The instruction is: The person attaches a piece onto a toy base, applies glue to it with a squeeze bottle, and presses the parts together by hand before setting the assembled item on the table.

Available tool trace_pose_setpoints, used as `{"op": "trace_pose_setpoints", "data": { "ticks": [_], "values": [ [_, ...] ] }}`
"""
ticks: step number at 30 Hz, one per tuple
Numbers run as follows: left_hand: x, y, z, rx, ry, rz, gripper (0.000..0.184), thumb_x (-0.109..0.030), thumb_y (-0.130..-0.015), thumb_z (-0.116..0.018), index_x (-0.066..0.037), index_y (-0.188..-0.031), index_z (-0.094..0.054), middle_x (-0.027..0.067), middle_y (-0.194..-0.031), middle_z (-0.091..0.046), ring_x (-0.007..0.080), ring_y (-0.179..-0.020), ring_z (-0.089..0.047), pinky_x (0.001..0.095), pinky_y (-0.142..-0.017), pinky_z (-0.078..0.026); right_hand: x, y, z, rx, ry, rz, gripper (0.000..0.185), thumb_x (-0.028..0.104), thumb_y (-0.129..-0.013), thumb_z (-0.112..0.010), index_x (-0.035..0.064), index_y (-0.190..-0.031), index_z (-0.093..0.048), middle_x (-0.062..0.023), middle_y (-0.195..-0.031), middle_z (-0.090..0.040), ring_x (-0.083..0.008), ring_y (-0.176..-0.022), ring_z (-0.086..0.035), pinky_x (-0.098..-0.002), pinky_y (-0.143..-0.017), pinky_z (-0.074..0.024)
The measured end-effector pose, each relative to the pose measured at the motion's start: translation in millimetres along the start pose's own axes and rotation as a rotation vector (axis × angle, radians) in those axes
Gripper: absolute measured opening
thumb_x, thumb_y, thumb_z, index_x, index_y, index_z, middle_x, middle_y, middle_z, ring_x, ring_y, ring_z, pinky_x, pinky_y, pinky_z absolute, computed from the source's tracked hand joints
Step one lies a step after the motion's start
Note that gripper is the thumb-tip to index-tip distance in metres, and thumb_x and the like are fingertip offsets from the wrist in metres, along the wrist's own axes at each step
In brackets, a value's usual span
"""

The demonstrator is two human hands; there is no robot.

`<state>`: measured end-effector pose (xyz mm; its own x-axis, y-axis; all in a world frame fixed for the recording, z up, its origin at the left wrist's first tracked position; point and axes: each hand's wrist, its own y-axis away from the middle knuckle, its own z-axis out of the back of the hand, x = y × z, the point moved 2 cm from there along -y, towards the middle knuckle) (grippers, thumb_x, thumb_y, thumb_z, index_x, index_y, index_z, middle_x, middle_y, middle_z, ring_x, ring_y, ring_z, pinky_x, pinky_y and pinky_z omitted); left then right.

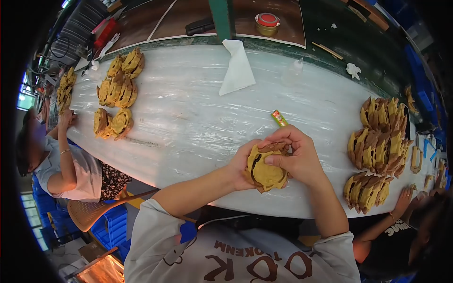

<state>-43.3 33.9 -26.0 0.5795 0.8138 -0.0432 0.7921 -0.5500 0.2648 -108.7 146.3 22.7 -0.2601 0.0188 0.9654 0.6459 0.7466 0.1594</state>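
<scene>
A round yellow-and-brown piece (269,172) with a dark curved slot is held between my two hands, above the near part of the plastic-covered table (188,127). My left hand (240,165) cups its left side and underside, fingers mostly hidden beneath it. My right hand (299,155) grips the right side, the thumb pressed on the yellow face. Just beyond my right hand lies a small green and red packet (279,118).
Stacks of similar pieces stand at left (118,89) and right (380,151). A white cloth (237,68), a clear bottle (293,71) and a green post (222,19) are at the far edge. Co-workers sit at left (71,165) and right (391,240).
</scene>
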Motion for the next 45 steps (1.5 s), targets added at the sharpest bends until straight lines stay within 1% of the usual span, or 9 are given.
{"op": "trace_pose_setpoints", "data": {
  "ticks": [3,7,10,12,18,24,27,39,45],
  "values": [
    [5,-2,5,0.014,0.049,0.014,0.048,-0.044,-0.088,-0.035,-0.011,-0.120,-0.048,0.0128,-0.113,-0.054,0.0381,-0.091,-0.058,0.0555,-0.075,-0.047,-8,-1,4,0.004,-0.042,0.003,0.033,-0.009,-0.070,-0.065,0.0017,-0.098,-0.050,-0.0099,-0.097,-0.063,-0.0148,-0.092,-0.060,-0.0274,-0.081,-0.0485],
    [4,-1,-2,0.043,0.158,0.028,0.048,-0.040,-0.088,-0.035,-0.007,-0.120,-0.048,0.0136,-0.108,-0.056,0.0355,-0.090,-0.059,0.0503,-0.074,-0.049,-10,-4,5,-0.001,-0.044,-0.007,0.037,-0.008,-0.068,-0.069,0.0036,-0.096,-0.049,-0.0085,-0.095,-0.060,-0.0175,-0.096,-0.060,-0.0280,-0.083,-0.0486],
    [5,0,7,0.059,0.020,0.022,0.050,-0.047,-0.087,-0.036,-0.011,-0.119,-0.049,0.0109,-0.110,-0.056,0.0362,-0.093,-0.058,0.0547,-0.077,-0.046,-12,-4,3,-0.008,-0.043,-0.008,0.038,-0.008,-0.066,-0.070,0.0037,-0.096,-0.050,-0.0077,-0.094,-0.058,-0.0180,-0.095,-0.060,-0.0283,-0.083,-0.0483],
    [5,2,7,0.045,0.052,0.021,0.051,-0.047,-0.087,-0.036,-0.010,-0.120,-0.048,0.0110,-0.112,-0.055,0.0367,-0.093,-0.057,0.0544,-0.078,-0.046,-13,-5,2,-0.009,0.018,0.041,0.038,-0.008,-0.065,-0.071,0.0036,-0.095,-0.051,-0.0068,-0.093,-0.056,-0.0182,-0.095,-0.061,-0.0283,-0.083,-0.0481],
    [7,8,12,0.044,0.078,0.002,0.054,-0.048,-0.087,-0.034,-0.009,-0.123,-0.046,0.0114,-0.117,-0.053,0.0388,-0.095,-0.056,0.0534,-0.079,-0.046,-10,-5,-5,-0.002,0.005,0.028,0.038,-0.008,-0.064,-0.071,0.0033,-0.095,-0.052,-0.0052,-0.092,-0.053,-0.0186,-0.094,-0.061,-0.0276,-0.081,-0.0480],
    [9,8,15,0.026,0.073,-0.018,0.056,-0.049,-0.087,-0.033,-0.009,-0.124,-0.045,0.0119,-0.119,-0.052,0.0395,-0.096,-0.056,0.0532,-0.078,-0.046,-9,-4,-4,-0.015,0.069,0.012,0.039,-0.008,-0.064,-0.072,0.0031,-0.095,-0.053,-0.0058,-0.093,-0.054,-0.0183,-0.094,-0.061,-0.0278,-0.081,-0.0481],
    [9,7,14,0.004,0.094,-0.016,0.056,-0.049,-0.087,-0.033,-0.009,-0.124,-0.046,0.0121,-0.118,-0.053,0.0398,-0.094,-0.057,0.0525,-0.077,-0.047,-10,-5,-2,0.015,0.052,0.052,0.033,-0.005,-0.069,-0.069,0.0014,-0.096,-0.053,-0.0074,-0.095,-0.061,-0.0146,-0.091,-0.060,-0.0273,-0.081,-0.0485],
    [8,6,9,-0.016,0.101,-0.006,0.052,-0.048,-0.088,-0.032,-0.010,-0.121,-0.047,0.0128,-0.114,-0.054,0.0422,-0.088,-0.058,0.0519,-0.072,-0.048,-15,-6,-3,-0.009,-0.010,0.028,0.033,-0.006,-0.068,-0.070,0.0009,-0.097,-0.055,-0.0091,-0.104,-0.057,-0.0158,-0.095,-0.059,-0.0277,-0.084,-0.0481],
    [8,6,10,-0.025,0.089,-0.003,0.053,-0.049,-0.088,-0.032,-0.010,-0.121,-0.047,0.0136,-0.113,-0.054,0.0415,-0.088,-0.058,0.0508,-0.073,-0.048,-11,-5,-4,0.005,-0.021,0.010,0.032,-0.006,-0.070,-0.069,0.0012,-0.097,-0.054,-0.0077,-0.098,-0.060,-0.0145,-0.093,-0.059,-0.0272,-0.082,-0.0484]
  ]
}}
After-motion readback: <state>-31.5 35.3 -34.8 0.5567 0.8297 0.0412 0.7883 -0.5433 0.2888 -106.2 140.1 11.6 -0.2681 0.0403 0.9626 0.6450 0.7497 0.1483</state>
